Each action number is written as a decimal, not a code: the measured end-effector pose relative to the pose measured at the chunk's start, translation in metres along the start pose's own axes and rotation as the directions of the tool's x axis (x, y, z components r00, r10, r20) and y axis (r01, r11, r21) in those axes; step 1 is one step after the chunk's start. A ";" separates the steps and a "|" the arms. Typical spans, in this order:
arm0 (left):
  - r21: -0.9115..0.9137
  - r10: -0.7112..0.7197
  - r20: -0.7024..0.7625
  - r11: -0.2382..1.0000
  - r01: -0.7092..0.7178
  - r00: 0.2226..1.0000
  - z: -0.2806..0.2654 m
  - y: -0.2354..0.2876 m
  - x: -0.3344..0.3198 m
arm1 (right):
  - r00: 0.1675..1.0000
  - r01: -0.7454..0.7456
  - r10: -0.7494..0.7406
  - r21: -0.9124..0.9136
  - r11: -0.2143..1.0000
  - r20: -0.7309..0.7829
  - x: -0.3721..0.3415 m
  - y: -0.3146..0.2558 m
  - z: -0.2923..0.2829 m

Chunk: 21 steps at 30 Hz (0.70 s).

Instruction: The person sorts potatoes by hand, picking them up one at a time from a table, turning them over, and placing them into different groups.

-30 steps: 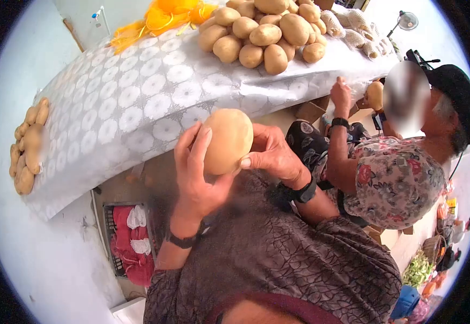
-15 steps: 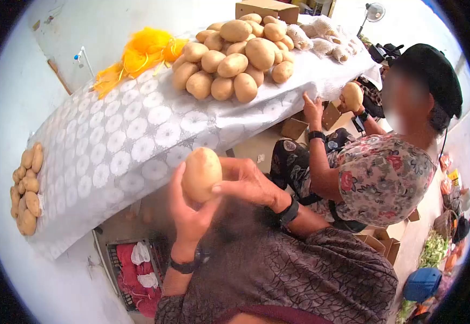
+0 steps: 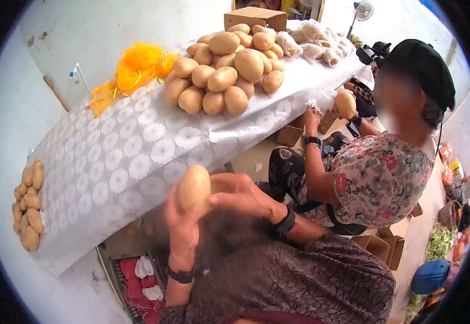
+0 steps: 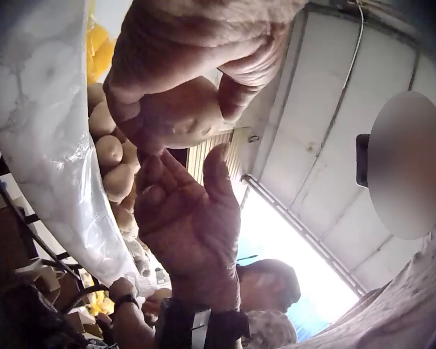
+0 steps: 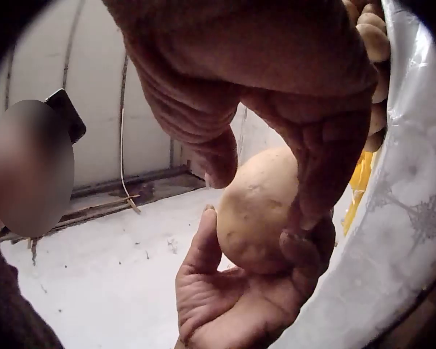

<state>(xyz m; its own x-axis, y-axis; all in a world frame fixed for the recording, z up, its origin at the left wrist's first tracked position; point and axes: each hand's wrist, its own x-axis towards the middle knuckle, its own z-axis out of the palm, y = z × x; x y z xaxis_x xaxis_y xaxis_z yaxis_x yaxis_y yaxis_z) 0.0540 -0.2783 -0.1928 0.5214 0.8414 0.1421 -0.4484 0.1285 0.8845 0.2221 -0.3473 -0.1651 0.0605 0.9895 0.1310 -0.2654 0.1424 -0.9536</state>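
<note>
A large pale potato (image 3: 194, 189) is held up in front of the chest. My left hand (image 3: 182, 224) grips it from below and the side, thumb and fingers on opposite sides, as the right wrist view of the potato (image 5: 258, 211) shows. From the other side my right hand (image 3: 246, 195) reaches to it, thumb in front and bent fingers behind, fingertips at its skin. In the left wrist view the right hand (image 4: 192, 225) sits under the potato (image 4: 178, 113) with the palm showing. Small dents mark the skin.
A heap of potatoes (image 3: 221, 73) sits on the patterned tablecloth (image 3: 105, 156), by orange netting (image 3: 138, 67) and net-wrapped potatoes (image 3: 313, 43). A smaller potato pile (image 3: 29, 208) lies at the left end. Another person (image 3: 375, 178) sits at right, holding a potato (image 3: 345, 104). Below stands a crate (image 3: 117, 270).
The potato and both hands have come lower and a little left in the head view, while the table appears lower and farther away. The other person now holds white netting near the table edge.
</note>
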 end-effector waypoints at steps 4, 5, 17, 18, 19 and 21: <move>0.043 0.043 0.018 0.998 -0.044 0.999 0.001 -0.002 0.003 | 1.000 -0.001 0.001 -0.058 0.998 0.003 -0.001 -0.005 -0.003; 0.143 0.048 0.020 0.988 -0.050 0.999 0.000 -0.001 0.003 | 1.000 0.003 -0.004 -0.091 0.996 -0.013 -0.001 -0.003 -0.005; 0.362 0.136 0.054 0.921 -0.146 0.989 0.026 0.002 0.003 | 0.994 0.018 -0.026 -0.080 0.997 -0.106 -0.003 0.004 -0.017; 0.356 0.149 0.052 0.921 -0.158 0.987 0.027 0.002 0.004 | 0.994 0.034 -0.043 -0.083 0.996 -0.098 -0.003 0.004 -0.018; 0.357 0.146 0.057 0.921 -0.156 0.988 0.026 0.001 0.004 | 0.994 0.036 -0.045 -0.081 0.996 -0.103 -0.004 0.003 -0.018; 0.341 0.179 0.075 0.920 -0.193 0.981 0.024 -0.003 0.007 | 0.987 0.057 -0.064 -0.046 0.997 -0.147 -0.005 -0.002 -0.017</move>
<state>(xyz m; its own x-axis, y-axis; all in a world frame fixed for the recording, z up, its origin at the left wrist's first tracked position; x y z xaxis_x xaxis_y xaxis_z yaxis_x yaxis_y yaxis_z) 0.0767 -0.2853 -0.1833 0.4858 0.8092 0.3306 -0.2654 -0.2238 0.9378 0.2380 -0.3533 -0.1688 0.2184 0.9643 0.1499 -0.2165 0.1977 -0.9561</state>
